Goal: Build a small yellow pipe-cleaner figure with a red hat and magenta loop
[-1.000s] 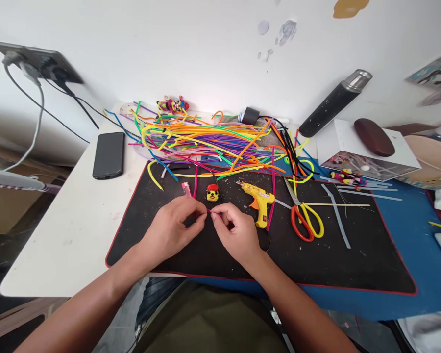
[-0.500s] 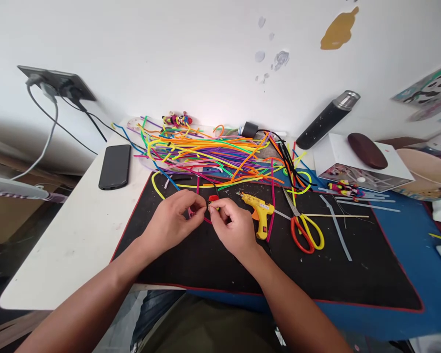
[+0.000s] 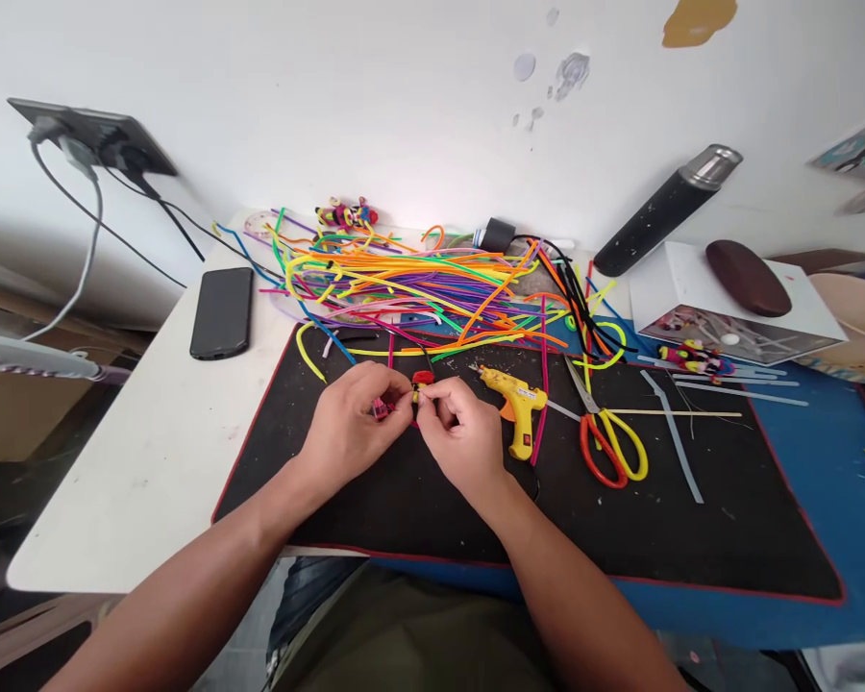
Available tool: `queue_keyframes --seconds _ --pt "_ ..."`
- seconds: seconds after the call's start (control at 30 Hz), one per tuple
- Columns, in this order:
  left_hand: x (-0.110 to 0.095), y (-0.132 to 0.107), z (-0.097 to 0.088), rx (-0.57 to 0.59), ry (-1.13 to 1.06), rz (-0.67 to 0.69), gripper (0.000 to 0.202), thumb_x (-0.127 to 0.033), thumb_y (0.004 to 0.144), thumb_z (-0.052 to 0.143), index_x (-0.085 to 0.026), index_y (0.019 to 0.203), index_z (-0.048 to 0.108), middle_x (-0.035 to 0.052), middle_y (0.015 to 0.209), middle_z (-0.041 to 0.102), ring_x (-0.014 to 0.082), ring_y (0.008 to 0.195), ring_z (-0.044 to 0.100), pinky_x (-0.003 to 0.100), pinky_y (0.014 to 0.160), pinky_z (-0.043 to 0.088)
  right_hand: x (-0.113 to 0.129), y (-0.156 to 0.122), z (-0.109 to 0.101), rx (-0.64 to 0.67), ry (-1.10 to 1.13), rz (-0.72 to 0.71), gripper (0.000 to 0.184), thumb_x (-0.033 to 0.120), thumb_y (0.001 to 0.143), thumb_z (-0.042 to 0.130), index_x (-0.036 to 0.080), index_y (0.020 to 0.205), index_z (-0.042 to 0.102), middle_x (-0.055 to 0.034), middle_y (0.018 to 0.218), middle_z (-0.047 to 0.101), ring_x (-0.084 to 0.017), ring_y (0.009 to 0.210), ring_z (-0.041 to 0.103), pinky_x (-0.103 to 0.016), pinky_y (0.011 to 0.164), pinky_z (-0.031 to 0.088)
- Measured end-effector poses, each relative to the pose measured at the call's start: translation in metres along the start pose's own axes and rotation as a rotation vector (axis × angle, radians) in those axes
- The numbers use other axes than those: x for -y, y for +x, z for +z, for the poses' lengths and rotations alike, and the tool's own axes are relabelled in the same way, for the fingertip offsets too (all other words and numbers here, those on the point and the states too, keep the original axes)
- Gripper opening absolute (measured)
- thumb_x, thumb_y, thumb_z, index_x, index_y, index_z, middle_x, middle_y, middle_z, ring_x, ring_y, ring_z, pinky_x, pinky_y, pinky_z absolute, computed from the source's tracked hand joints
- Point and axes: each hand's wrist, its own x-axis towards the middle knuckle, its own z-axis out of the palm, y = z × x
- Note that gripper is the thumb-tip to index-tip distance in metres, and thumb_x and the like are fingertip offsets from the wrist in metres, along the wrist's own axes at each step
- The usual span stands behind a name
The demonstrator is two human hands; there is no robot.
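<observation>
My left hand [image 3: 360, 413] is closed with thumb and fingers around a small pipe-cleaner figure [image 3: 423, 378] that has red, black, yellow and pink parts. At the figure's yellow and black middle, the thumb and forefinger of my right hand [image 3: 461, 423] pinch close to my left fingertips. Much of the figure is hidden behind my fingers. Just right of my right hand, a yellow glue gun [image 3: 520, 408] lies on the black mat [image 3: 432, 519]. Farther right are scissors [image 3: 602, 442] with one red and one yellow handle loop.
Behind the hands lies a large heap of coloured pipe cleaners [image 3: 418, 298]. A phone [image 3: 222, 313] lies left. At right are a thermos [image 3: 667, 211], a white box [image 3: 750, 322], glue sticks [image 3: 681, 447] and a finished-looking figure [image 3: 694, 359]. Another figure [image 3: 347, 213] is by the wall.
The view has shifted slightly. Both hands stay together at the figure, and its yellow and black part now shows more between my fingertips.
</observation>
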Motion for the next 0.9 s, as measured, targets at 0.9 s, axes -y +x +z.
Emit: queue_keyframes --seconds 0.9 --pt "0.004 -0.01 0.013 -0.05 0.196 0.157 0.02 -0.016 0.101 0.061 -0.022 0.082 0.064 0.0006 0.073 0.071 0.0192 0.073 0.064 0.04 0.095 0.057 -0.005 -0.006 0.002 0.0 -0.038 0.029 0.014 0.023 0.094 0.062 0.023 0.081 0.066 0.0097 0.053 0.042 -0.009 0.045 0.038 -0.023 0.052 0.038"
